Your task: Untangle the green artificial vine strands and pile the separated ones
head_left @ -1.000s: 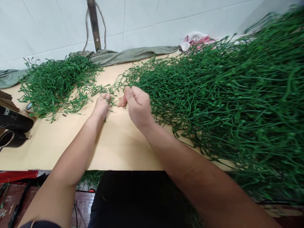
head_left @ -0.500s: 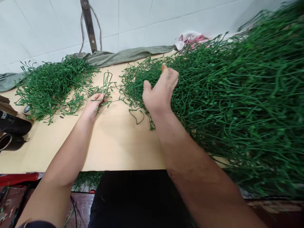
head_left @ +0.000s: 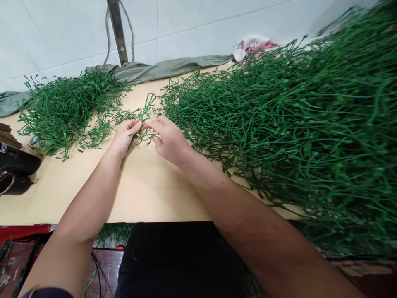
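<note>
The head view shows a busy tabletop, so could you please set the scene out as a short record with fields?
Surface: flat, pale tan tabletop
Left hand: pinching a few thin, curly green stems
Right hand: fingertips close to the left hand's; its grip is unclear
Right side: large, dense heap of long green stems
Left side: smaller heap of tangled green stems; black cylindrical container with white lettering
Back edge: long, rumpled grey-green cloth

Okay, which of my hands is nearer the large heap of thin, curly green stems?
Right. The right hand is by the heap's left end; the left hand is farther left, beyond the right.
</note>
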Action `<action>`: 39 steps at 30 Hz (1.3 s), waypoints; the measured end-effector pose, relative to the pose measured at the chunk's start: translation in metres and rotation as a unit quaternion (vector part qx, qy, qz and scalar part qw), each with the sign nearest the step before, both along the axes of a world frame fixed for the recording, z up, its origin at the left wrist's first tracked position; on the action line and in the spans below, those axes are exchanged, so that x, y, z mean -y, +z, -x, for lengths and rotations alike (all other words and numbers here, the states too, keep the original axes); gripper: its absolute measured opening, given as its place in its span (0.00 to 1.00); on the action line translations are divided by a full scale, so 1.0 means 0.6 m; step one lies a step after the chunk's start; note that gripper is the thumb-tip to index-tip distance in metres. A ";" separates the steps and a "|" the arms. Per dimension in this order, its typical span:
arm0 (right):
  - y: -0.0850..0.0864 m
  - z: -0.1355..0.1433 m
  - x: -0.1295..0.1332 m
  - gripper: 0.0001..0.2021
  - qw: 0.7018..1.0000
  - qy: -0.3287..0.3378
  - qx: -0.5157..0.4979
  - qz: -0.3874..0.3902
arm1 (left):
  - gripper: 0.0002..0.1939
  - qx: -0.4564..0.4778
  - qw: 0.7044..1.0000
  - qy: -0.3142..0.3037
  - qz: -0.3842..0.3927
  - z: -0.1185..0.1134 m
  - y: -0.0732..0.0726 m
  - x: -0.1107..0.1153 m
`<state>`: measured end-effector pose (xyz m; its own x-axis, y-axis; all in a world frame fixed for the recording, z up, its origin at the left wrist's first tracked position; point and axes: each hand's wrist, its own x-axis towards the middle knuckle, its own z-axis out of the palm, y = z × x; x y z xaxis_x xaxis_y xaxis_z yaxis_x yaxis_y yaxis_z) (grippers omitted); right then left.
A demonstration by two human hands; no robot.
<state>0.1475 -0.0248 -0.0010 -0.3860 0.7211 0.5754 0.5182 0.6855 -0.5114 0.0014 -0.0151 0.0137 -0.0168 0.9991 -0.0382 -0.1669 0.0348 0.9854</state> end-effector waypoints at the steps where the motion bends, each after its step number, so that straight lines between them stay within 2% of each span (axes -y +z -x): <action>1: 0.000 0.000 0.000 0.19 1.000 0.002 -0.002 -0.004 | 0.06 0.005 1.000 -0.002 -0.001 -0.001 -0.001 0.000; 6: 0.007 0.005 0.007 0.11 0.999 -0.012 -0.031 -0.023 | 0.06 0.004 1.000 -0.002 -0.011 -0.003 -0.008 -0.001; 9: 0.015 0.005 0.011 0.11 0.998 -0.011 -0.063 -0.016 | 0.06 -0.010 1.000 0.005 -0.008 0.000 -0.013 -0.006; 14: 0.016 0.003 0.004 0.15 0.996 -0.001 -0.090 -0.001 | 0.06 -0.013 1.000 0.025 -0.002 -0.002 -0.010 -0.006; 18: 0.021 -0.001 0.008 0.25 0.994 0.005 -0.108 0.000 | 0.07 -0.020 0.999 0.039 0.013 -0.012 -0.002 -0.003; 20: 0.033 -0.001 0.025 0.27 0.993 0.018 -0.117 0.006 | 0.09 -0.022 0.997 0.071 0.013 -0.010 -0.001 -0.009; 23: 0.055 0.005 0.058 0.27 0.984 0.029 -0.175 0.027 | 0.11 0.016 0.988 0.153 0.015 0.005 -0.001 -0.020; 25: 0.064 0.007 0.067 0.27 0.976 0.021 -0.214 0.032 | 0.10 0.040 0.984 0.171 0.022 0.019 0.000 -0.024; 28: 0.057 -0.011 0.041 0.25 0.972 -0.032 -0.232 0.020 | 0.08 0.031 0.990 0.133 0.027 0.031 0.002 -0.021; 32: 0.030 -0.080 -0.032 0.21 0.959 -0.195 -0.201 -0.048 | 0.05 0.028 0.994 0.104 0.031 0.024 0.006 -0.012; 35: 0.018 -0.114 -0.057 0.25 0.947 -0.281 -0.130 -0.082 | 0.04 0.034 0.995 0.093 0.034 0.014 0.008 -0.009; 37: 0.018 -0.103 -0.049 0.28 0.952 -0.283 -0.086 -0.075 | 0.05 0.043 0.995 0.082 0.033 0.009 0.007 -0.009; 39: 0.019 -0.069 -0.029 0.25 0.970 -0.232 -0.048 -0.050 | 0.05 0.056 0.996 0.067 0.024 0.006 0.005 -0.009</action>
<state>0.1889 -0.0073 0.0101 0.0263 0.7428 0.6689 0.7365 0.4380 -0.5154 -0.0025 -0.0096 0.0165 -0.1426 0.9853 -0.0943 -0.2817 0.0510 0.9582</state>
